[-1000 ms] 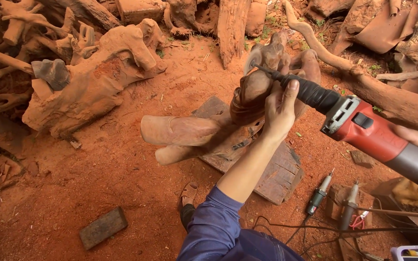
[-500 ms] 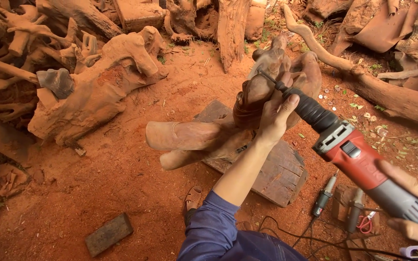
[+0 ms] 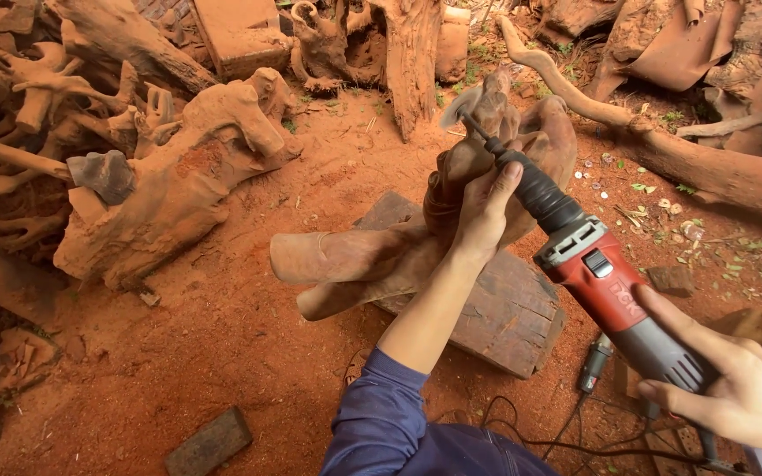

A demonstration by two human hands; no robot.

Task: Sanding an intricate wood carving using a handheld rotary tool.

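Left hand grips the reddish carved wood root; right hand, now in view, clasps the red-and-grey rotary grinder, drawn nearer.

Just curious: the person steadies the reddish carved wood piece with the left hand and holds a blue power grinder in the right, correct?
Not quite: the head view shows the power grinder is red and grey, not blue. The left hand does steady the reddish carved wood piece, and the right hand holds the tool.

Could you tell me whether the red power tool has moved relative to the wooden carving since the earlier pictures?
Cannot tell for certain: the head camera shifted. The red power tool keeps its tip at the top of the wooden carving; its body now angles steeper, toward the right hand.
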